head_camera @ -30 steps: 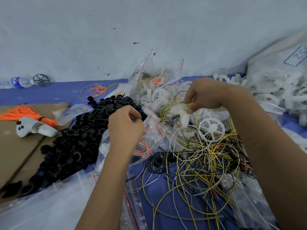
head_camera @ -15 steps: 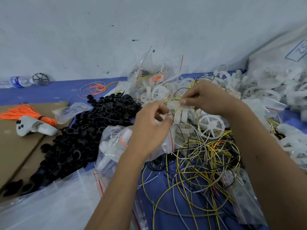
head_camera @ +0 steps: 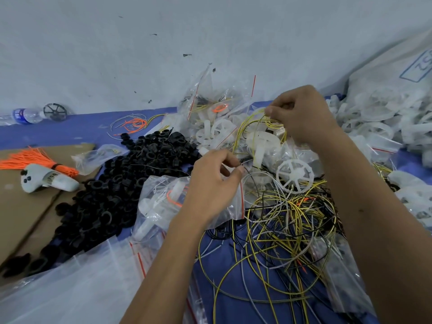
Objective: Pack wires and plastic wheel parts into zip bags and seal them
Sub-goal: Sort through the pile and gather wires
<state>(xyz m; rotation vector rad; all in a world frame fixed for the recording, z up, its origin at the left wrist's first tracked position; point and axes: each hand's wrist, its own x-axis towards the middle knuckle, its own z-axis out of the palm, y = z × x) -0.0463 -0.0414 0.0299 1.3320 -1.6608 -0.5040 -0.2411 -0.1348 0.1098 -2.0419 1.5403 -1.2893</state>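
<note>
Near the middle of the blue mat (head_camera: 233, 298), a zip bag (head_camera: 177, 202) with white parts and an orange loop already inside lies with its red-striped mouth open, the left hand (head_camera: 211, 188) pinching that mouth between thumb and fingertips. Just beyond it, the right hand (head_camera: 301, 115) is lifted, its fingers pinching a loop of yellow wire (head_camera: 252, 127) above a white wheel part (head_camera: 264, 141); whether that part hangs from the wire or lies on the pile is hard to tell. This bag looks partly filled and not yet sealed, and several stuffed bags (head_camera: 210, 101) are heaped toward the mat's far edge, so some packing seems done while much is left. Loose wires (head_camera: 287, 220) tangle at the right, likely to snag as one is drawn out. White wheels (head_camera: 385, 118) pile up at the far right corner, black rings (head_camera: 121, 183) spread left, and empty bags (head_camera: 70, 288) cover the near left corner beside cardboard (head_camera: 14, 206) carrying orange ties (head_camera: 35, 157).
</note>
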